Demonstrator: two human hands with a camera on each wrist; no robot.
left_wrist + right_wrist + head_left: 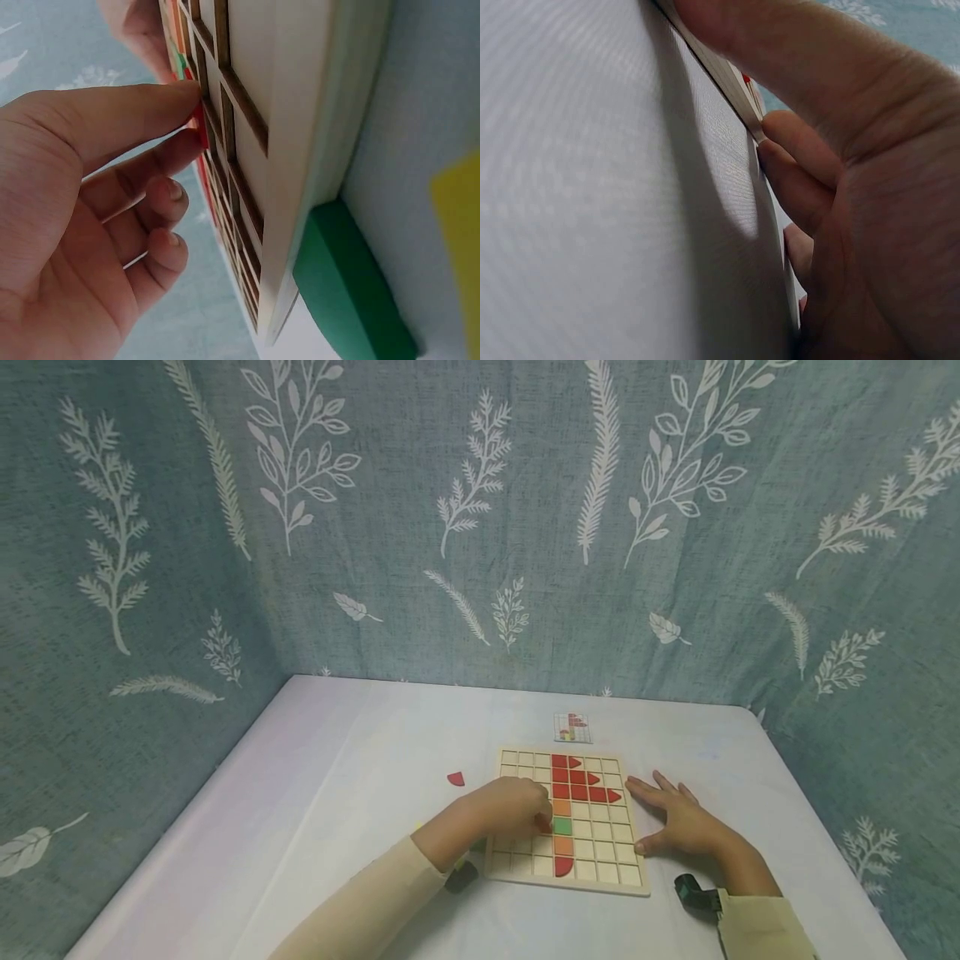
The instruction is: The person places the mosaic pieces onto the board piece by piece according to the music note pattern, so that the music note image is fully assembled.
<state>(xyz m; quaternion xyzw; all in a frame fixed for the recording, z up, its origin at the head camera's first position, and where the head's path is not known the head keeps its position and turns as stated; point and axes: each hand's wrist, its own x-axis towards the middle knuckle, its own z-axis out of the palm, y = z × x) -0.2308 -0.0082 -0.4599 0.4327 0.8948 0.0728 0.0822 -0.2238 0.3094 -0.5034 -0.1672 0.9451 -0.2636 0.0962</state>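
A pale wooden grid board [567, 884] lies on the white table. Over its left half is my left hand [506, 810], its thumb and index finger pinching a small red piece [201, 126] at the grid's surface; the piece's full shape is hidden. Set in the board are several red tiles [577, 792], two orange tiles [562, 846], a green square tile [562, 826] and a red quarter-circle tile [563, 866]. My right hand [678, 822] rests at the board's right edge with fingers spread, thumb and fingertips touching the side.
A small pattern card [573, 727] lies behind the board. Left of the board is a loose red quarter-circle piece [456, 778]. Beside the board's near left edge, a green piece [349, 281] and a yellow piece [461, 225] lie partly behind the left forearm. Patterned cloth [450, 527] hangs around the table.
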